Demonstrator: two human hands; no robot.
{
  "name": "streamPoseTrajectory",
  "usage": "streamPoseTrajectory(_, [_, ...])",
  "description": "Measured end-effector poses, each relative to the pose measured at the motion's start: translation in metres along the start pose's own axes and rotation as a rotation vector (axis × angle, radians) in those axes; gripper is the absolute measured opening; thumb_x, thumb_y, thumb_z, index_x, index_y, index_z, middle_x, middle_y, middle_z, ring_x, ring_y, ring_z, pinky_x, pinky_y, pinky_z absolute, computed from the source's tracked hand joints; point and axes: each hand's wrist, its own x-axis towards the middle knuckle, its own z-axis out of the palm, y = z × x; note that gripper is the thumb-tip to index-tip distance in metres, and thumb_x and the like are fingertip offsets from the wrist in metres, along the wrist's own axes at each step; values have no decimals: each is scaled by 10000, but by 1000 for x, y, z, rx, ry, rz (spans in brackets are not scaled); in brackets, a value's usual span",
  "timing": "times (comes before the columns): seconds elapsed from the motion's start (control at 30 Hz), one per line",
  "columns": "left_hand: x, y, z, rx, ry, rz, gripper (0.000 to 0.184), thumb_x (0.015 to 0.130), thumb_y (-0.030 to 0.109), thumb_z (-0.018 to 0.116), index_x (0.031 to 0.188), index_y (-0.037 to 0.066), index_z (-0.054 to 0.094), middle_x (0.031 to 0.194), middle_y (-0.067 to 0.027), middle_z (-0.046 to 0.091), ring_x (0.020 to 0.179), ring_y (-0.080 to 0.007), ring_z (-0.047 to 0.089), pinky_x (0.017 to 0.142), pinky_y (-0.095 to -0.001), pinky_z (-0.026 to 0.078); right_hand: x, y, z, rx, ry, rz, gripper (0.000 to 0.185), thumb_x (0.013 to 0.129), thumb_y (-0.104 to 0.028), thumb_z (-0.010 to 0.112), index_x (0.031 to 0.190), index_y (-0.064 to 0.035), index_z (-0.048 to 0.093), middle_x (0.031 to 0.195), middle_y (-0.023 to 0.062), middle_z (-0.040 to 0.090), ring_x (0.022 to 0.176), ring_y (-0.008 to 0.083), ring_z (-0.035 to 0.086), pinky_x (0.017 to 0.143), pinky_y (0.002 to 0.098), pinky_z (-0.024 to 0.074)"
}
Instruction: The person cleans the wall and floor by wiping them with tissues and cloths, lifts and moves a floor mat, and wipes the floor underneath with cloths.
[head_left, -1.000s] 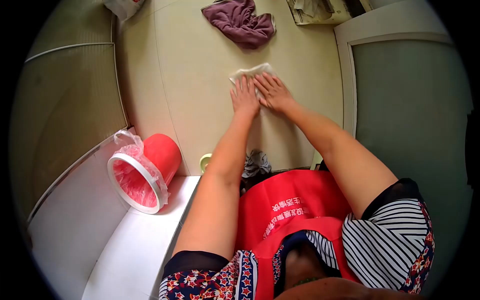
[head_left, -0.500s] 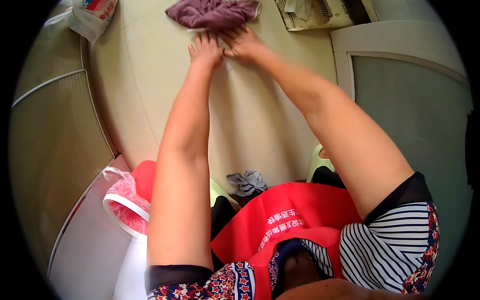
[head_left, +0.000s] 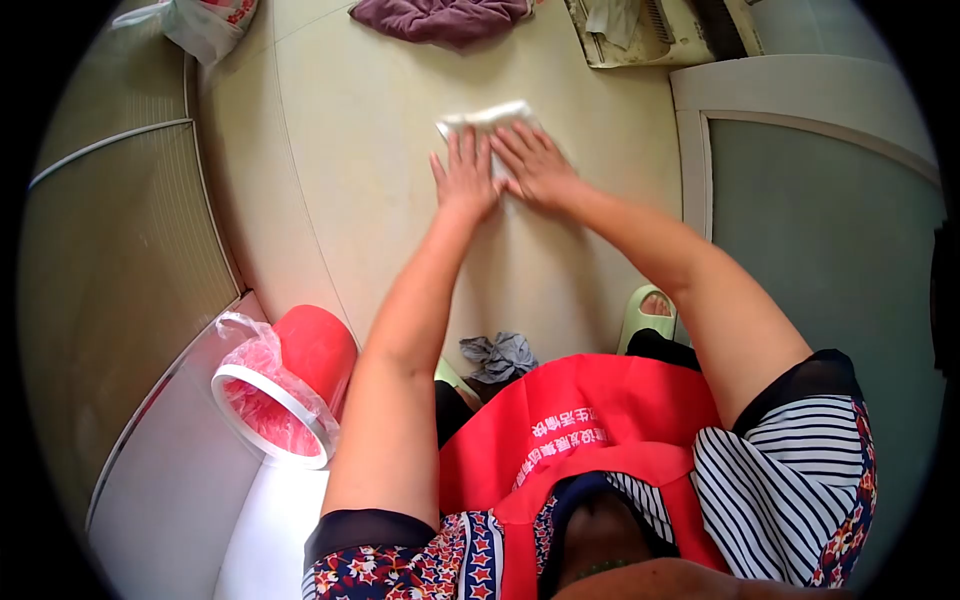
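A folded white cloth (head_left: 490, 118) lies flat on the tiled floor (head_left: 380, 120). My left hand (head_left: 466, 180) presses on its near left part, fingers stretched out. Beside it, my right hand (head_left: 537, 166) rests flat on the right part of the cloth, fingers spread and pointing forward. The thumbs come close together between the hands. Palms and the cloth under them are hidden. Beyond the white cloth, a crumpled purple cloth (head_left: 445, 20) lies at the top edge, partly cut off.
A red bin (head_left: 318, 345) with a plastic liner lies tipped at the left. A grey rag (head_left: 500, 355) sits by my feet, in green slippers (head_left: 640, 318). A stained appliance panel (head_left: 650, 35) is at the upper right, a white plastic bag (head_left: 205, 30) upper left. Cabinet doors (head_left: 820, 250) flank both sides.
Both hands have drawn back toward me, away from the purple cloth. The white cloth, mostly hidden earlier, now shows ahead of the fingers. The camera view has shifted slightly.
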Motion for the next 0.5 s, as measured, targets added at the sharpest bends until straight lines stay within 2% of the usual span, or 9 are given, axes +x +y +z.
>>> streamPoseTrajectory(0.1, [-67, 38, 10, -92, -87, 15, 902, 797, 618, 506, 1450, 79, 198, 1522, -110, 127, 1408, -326, 66, 1069, -609, 131, -71, -18, 20, 64, -57, -42, 724, 862, -507, 455, 1430, -94, 278, 1502, 87, 230, 1387, 295, 186, 1120, 442, 129])
streamPoseTrajectory(0.17, [-97, 61, 10, -8, -246, -12, 943, 780, 666, 477, 1470, 116, 146, 1533, -69, 120, 1417, -299, 26, 1088, -587, 90, -105, -17, 31, 84, -79, -106, 726, 868, -521, 435, 1435, -98, 270, 1506, 78, 224, 1389, 286, 186, 1121, 438, 118])
streamPoseTrajectory(0.2, [-100, 63, 12, -49, -152, -15, 925, 777, 657, 490, 1459, 107, 194, 1520, -75, 161, 1412, -308, 58, 1084, -587, 108, -99, -13, 26, 57, -88, -109, 729, 868, -525, 432, 1435, -97, 269, 1508, 76, 218, 1390, 283, 182, 1122, 436, 113])
streamPoseTrajectory(0.27, [-79, 61, 20, -104, -38, -8, 904, 774, 646, 506, 1447, 107, 234, 1514, -74, 177, 1406, -310, 89, 1079, -588, 125, -90, -3, 23, 16, -131, -116, 733, 869, -532, 427, 1436, -97, 266, 1513, 72, 207, 1393, 277, 176, 1123, 433, 103])
streamPoseTrajectory(0.33, [-41, 51, 22, -121, 129, 58, 868, 777, 619, 529, 1422, 94, 280, 1486, -107, 226, 1387, -325, 146, 1049, -606, 178, -66, 8, 11, 20, -68, 22, 700, 886, -503, 407, 1437, -95, 265, 1514, 78, 201, 1396, 277, 163, 1124, 431, 98])
streamPoseTrajectory(0.43, [43, 42, -18, -87, 139, 115, 842, 794, 613, 506, 1425, 104, 279, 1503, -91, 208, 1385, -306, 174, 1056, -590, 185, -12, 39, 8, -25, 72, 213, 631, 913, -414, 345, 1444, -89, 242, 1520, 95, 179, 1405, 278, 130, 1124, 432, 92])
streamPoseTrajectory(0.5, [94, 39, -42, -44, 101, 119, 848, 810, 653, 441, 1438, 110, 268, 1518, -68, 189, 1395, -283, 165, 1087, -546, 159, 26, 65, 2, 55, 144, 280, 626, 903, -372, 316, 1450, -87, 212, 1525, 105, 151, 1409, 288, 105, 1126, 430, 76])
